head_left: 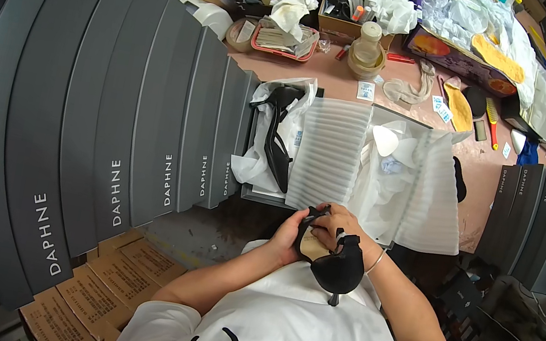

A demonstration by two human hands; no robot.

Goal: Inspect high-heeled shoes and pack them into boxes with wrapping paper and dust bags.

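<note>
A black high-heeled shoe (337, 269) with a beige insole is held in front of my body, its heel toward me. My left hand (288, 235) is closed around the toe end. My right hand (342, 225) is closed at the front straps, its fingers partly inside the shoe; the fingertips are hidden. Just beyond, an open grey shoebox (397, 118) has white tissue paper (376, 189) in it and ribbed white foam sheets (329, 155) over its sides. The matching black shoe (281, 139) lies on tissue in the box part to the left.
Tall stacks of grey shoeboxes (117, 99) rise on the left, with more boxes (536, 210) on the right. Brown cartons (98, 293) stand low at left. Across the pink table (476, 221) lie a red basket (284, 45), a bottle (369, 41), a yellow brush (492, 121) and yellow insoles (457, 107).
</note>
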